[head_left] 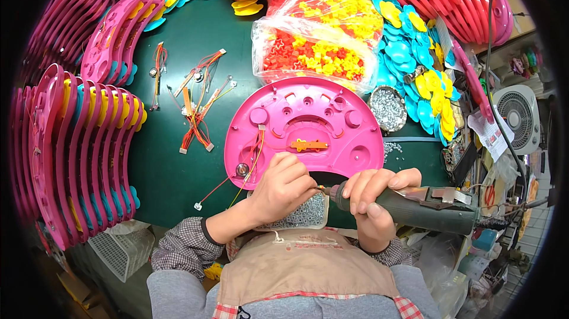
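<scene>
My right hand [372, 200] is wrapped round a dark electric screwdriver [430, 207], which lies sideways with its tip pointing left. At that tip the fingers of my left hand [283, 188] are pinched together; what they hold is hidden. Just beyond both hands a pink plastic shell [278, 105] rests with its hollow side up. An orange-brown circuit strip [308, 145] sits in its middle. A small round speaker [242, 169] lies in the shell's lower left, and thin red and yellow wires [258, 153] trail over the near edge. Below my hands is a tray of small screws [305, 215].
Several wired parts [198, 99] lie on the green tabletop [160, 176] to the left. Stacked pink shells [89, 159] line the left side. A clear bag of red and yellow pieces [320, 40] stands behind. At right are a round screw dish [387, 109] and blue flower-shaped pieces [400, 52].
</scene>
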Demonstrator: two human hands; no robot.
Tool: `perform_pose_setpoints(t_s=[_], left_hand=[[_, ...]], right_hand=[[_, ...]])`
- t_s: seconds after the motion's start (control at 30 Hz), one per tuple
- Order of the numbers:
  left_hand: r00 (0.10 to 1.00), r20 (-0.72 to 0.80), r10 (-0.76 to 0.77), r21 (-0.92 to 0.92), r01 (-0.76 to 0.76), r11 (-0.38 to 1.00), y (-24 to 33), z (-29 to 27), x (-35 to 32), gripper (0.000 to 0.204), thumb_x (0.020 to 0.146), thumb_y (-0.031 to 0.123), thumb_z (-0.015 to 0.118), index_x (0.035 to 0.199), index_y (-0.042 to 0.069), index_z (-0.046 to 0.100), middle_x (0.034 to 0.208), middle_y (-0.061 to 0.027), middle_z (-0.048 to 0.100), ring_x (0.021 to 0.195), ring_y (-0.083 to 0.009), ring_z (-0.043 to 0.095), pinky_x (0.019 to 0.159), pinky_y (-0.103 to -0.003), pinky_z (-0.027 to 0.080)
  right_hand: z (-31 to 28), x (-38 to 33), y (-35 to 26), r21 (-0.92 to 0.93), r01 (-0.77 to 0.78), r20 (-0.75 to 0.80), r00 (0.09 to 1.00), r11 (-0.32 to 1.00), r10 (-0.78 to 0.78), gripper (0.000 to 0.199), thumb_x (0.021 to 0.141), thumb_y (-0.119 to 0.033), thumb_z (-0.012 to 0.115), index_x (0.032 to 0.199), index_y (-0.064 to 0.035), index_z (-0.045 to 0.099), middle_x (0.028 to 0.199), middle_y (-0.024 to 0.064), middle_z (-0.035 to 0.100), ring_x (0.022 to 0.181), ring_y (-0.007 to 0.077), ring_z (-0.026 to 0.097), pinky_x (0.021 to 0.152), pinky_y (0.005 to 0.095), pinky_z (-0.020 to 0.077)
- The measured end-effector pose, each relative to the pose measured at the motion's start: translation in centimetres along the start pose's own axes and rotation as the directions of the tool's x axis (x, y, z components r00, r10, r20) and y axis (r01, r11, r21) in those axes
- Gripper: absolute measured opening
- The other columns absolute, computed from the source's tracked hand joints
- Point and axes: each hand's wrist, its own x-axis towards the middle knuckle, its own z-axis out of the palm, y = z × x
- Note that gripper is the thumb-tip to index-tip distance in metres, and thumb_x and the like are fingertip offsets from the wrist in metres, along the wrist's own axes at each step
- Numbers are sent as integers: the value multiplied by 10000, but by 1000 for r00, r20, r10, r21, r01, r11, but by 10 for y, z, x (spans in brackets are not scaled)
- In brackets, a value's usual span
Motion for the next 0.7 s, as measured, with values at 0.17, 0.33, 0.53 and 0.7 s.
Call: perform_pose_setpoints(t_s=[0.17, 0.33, 0.53, 0.7], left_hand=[[997, 47, -59, 125, 52, 991, -9, -4, 13, 244, 721, 139, 861, 902, 75, 711, 920, -68, 608, 926, -280, 598, 872, -434, 464], [967, 110, -232, 275, 194, 942, -59, -23, 21, 305, 746, 162, 861, 1020, 61, 769, 1033, -57, 640, 1001, -275, 601, 906, -423, 454], [956, 123, -268, 264, 229, 937, -58, -18, 19, 163, 752, 151, 848, 893, 82, 803, 989, -31, 615, 1004, -235, 587, 912, -403, 449], [937, 146, -317, 365, 247, 898, -50, -16, 26, 166, 721, 148, 842, 872, 88, 807, 979, -28, 607, 1006, -234, 586, 904, -397, 453]], right_hand=[[-1, 15, 15, -152, 28, 85, 996, 988, -16, 473, 912, 93, 621, 1279, -89, 383, 794, 100, 607, 703, 214, 628, 763, 442, 566], [-12, 38, 50, -235, 168, 108, 983, 957, -146, 454, 928, 67, 649, 1270, -55, 377, 780, 93, 599, 655, 199, 609, 687, 389, 581], [-17, 36, 78, -236, 110, 42, 994, 966, -103, 458, 908, 90, 629, 1271, -54, 390, 778, 93, 604, 660, 182, 611, 695, 385, 584], [-14, 34, 88, -283, 75, 11, 997, 956, -75, 441, 910, 50, 639, 1265, -65, 404, 768, 91, 591, 645, 191, 601, 694, 397, 572]])
